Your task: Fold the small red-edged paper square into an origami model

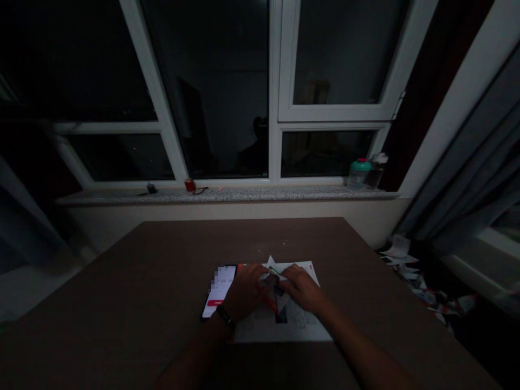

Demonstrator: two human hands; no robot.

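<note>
A partly folded paper piece (283,300) sits between the two grips, its upper edge pinched by the left grip (247,284) on one side and the right grip (303,287) on the other, probably to keep it steady from both sides. Under both grips lie printed sheets (300,329), flat on the surface (170,260), perhaps serving as backing. Just left of the left grip, a lit phone (221,287) lies face up, seemingly for easy viewing.

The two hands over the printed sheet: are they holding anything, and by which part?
Folded paper: the left hand holds its left side, the right hand its right; the exact fingertip grip is too dim to tell.
</note>
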